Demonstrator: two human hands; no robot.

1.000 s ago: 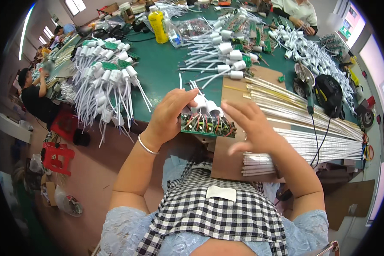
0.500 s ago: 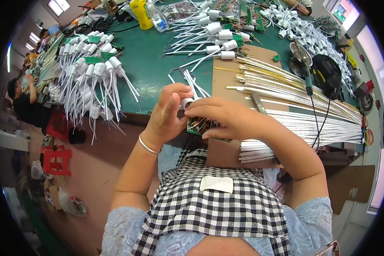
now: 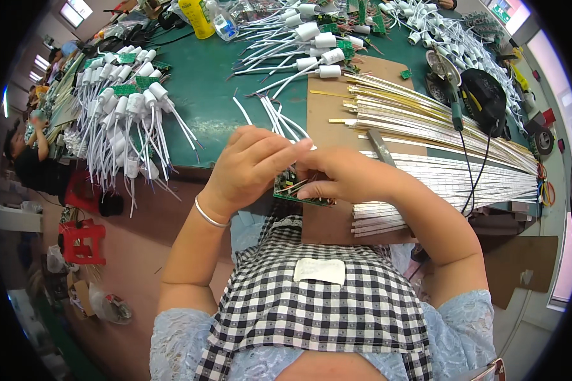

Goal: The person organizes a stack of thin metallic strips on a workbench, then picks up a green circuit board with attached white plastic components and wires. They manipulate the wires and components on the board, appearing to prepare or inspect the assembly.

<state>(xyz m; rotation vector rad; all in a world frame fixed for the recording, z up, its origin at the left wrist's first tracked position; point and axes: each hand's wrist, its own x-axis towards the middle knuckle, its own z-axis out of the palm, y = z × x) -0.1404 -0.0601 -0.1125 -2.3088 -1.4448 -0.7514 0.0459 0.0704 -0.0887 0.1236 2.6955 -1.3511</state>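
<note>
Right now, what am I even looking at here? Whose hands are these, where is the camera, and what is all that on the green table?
No machine here: a person wears a wide-angle camera on the head, looking down, so edges curve. The left hand and right hand together hold a small green circuit board above the lap. On the green table lie bundles of white wired sockets, a cardboard sheet carrying long pale strips, a yellow bottle and a black round tool. Another person works at far left.

bare green table [image 3: 210, 108] lies open between the wired sockets [image 3: 124, 120] and the strip stack [image 3: 438, 146].
</note>
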